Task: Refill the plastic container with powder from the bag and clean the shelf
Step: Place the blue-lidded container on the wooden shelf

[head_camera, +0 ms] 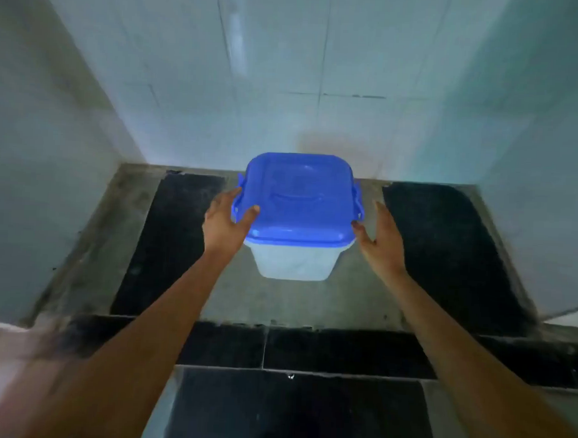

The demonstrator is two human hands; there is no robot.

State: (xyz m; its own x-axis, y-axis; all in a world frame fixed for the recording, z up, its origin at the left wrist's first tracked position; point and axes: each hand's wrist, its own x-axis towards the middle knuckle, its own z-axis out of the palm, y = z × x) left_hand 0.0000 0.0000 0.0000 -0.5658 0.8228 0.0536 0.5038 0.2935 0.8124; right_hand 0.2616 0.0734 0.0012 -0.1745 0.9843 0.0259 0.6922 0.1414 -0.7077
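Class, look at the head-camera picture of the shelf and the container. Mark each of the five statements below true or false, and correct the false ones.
1. The blue lid is on the plastic container. True.
2. The left hand touches the lid's edge. True.
3. The right hand holds a powder bag. False: it is open and empty, beside the container; no bag is in view.
4. The container stands on the shelf near the tiled back wall. True.
5. The container's body is red. False: it is pale and translucent.
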